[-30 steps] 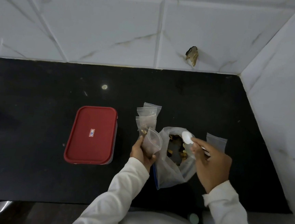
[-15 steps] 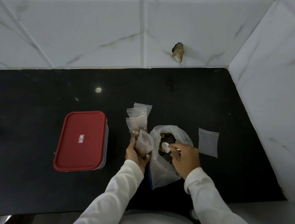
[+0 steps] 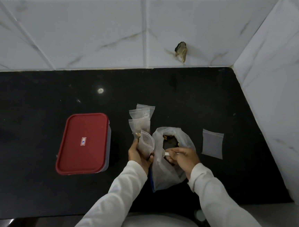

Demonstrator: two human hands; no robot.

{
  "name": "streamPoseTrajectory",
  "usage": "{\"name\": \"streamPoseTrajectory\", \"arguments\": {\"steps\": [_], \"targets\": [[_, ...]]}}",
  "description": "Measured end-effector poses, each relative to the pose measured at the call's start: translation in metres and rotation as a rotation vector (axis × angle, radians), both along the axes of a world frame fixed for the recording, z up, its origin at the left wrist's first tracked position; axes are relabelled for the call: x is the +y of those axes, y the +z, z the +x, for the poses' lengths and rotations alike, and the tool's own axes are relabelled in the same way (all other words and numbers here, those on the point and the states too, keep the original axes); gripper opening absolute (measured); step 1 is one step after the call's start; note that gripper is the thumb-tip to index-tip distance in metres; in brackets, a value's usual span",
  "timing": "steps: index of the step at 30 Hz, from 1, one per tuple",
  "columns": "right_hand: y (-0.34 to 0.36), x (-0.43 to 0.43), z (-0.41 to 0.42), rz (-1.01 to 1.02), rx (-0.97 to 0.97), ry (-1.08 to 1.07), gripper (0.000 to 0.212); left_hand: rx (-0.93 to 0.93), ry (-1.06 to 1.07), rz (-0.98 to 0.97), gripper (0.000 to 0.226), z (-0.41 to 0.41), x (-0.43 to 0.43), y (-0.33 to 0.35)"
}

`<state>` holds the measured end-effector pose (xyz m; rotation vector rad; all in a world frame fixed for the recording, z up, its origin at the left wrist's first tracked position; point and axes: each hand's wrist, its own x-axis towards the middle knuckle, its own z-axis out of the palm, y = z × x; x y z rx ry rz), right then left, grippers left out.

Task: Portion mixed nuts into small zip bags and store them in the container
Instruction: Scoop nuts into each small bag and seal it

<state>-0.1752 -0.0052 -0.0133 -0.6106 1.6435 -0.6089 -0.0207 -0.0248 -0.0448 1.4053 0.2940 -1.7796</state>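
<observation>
Resting in the left hand (image 3: 138, 155) at centre frame, fingers curled round its lower half, the zip bag (image 3: 147, 144) is thin, clear, limp film, probably near weightless and slippery, so holding it low keeps the mouth free. The fingers of the right hand (image 3: 184, 156) pinch a spoon (image 3: 167, 153) inside the nut bag (image 3: 159, 175) beside it; the red-lidded container (image 3: 83, 143) lies closed at left.

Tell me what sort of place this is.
Likely a home kitchen corner: a polished black stone countertop meets white marble-look wall tiles, with a red-lidded food container and a bag of nuts on it.
</observation>
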Motion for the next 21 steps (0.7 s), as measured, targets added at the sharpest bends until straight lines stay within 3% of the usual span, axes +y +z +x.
{"name": "streamPoseTrajectory", "arguments": {"steps": [4, 13, 21], "targets": [[0.01, 0.0, -0.004, 0.007, -0.172, -0.183, 0.014, -0.006, -0.011, -0.022, 0.044, 0.004, 0.002, 0.004], [0.029, 0.016, -0.025, -0.04, -0.259, -0.345, 0.016, -0.003, -0.051, -0.113, 0.045, 0.01, 0.002, 0.013], [0.075, 0.018, -0.003, -0.209, -0.308, -0.345, 0.014, -0.007, -0.079, -0.121, 0.045, 0.005, 0.003, 0.019]]}}
